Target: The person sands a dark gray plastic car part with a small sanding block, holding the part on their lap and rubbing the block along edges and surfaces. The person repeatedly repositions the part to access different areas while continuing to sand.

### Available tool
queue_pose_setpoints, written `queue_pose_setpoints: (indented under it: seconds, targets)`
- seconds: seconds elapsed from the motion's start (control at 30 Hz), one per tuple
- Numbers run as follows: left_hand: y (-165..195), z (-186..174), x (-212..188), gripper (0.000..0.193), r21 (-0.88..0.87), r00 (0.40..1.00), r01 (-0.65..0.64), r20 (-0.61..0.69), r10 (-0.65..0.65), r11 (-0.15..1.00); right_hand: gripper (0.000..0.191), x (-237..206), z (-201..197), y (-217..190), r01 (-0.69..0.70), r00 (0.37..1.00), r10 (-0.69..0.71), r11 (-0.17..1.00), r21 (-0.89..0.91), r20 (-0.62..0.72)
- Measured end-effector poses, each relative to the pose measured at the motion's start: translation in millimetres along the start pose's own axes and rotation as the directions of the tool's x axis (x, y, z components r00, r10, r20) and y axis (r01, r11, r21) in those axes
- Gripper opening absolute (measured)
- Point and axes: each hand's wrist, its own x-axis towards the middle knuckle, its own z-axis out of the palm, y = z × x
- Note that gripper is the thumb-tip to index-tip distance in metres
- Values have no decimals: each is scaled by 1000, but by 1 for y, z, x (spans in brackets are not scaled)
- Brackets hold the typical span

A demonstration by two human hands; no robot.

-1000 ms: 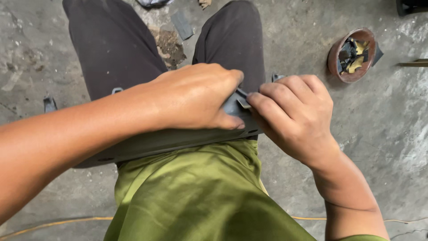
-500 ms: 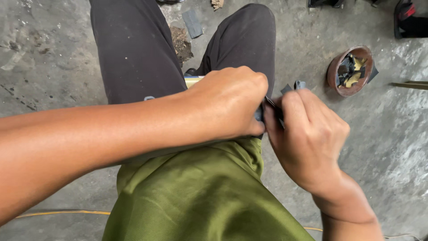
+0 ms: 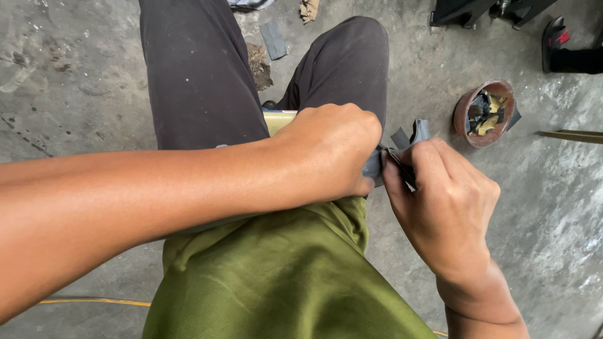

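My hands have slid rightward along the grey strip (image 3: 402, 141) across my lap. The left hand (image 3: 333, 150) is clenched on it; the right hand (image 3: 440, 201) pinches its end between fingers, perhaps with a small dark tool. The strip's long axis runs left-right, its free end pointing toward the bowl (image 3: 487, 113).

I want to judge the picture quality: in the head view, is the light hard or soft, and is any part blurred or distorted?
Head view: soft, even daylight, with only faint shadows on the concrete floor. The left hand, right hand and the grey strip between them look sharp. The left forearm looms large from the wide lens. The round bowl is sharp too.
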Motion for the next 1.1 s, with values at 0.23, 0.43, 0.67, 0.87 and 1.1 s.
queue_pose_setpoints:
  seconds: [0.23,0.43,0.67,0.87,1.1]
  targets:
    - [5,1,-1,35,6,1000,-20,22,20,1000,25,-1,4,8,61,998,-59,997,55,-34]
    - [-1,-5,-3,38,14,999,-41,-3,42,999,25,1,8,22,140,990,-135,985,104,-47]
    - [-1,0,-5,45,19,995,-96,13,96,995,25,3,0,36,341,940,-338,937,83,-45]
    - [4,-2,-5,54,56,995,-85,65,81,995,20,8,-1,37,414,907,-408,909,48,-101]
    - [9,-7,-7,51,105,988,-61,147,45,993,14,-7,6,61,400,910,-392,916,39,-131]
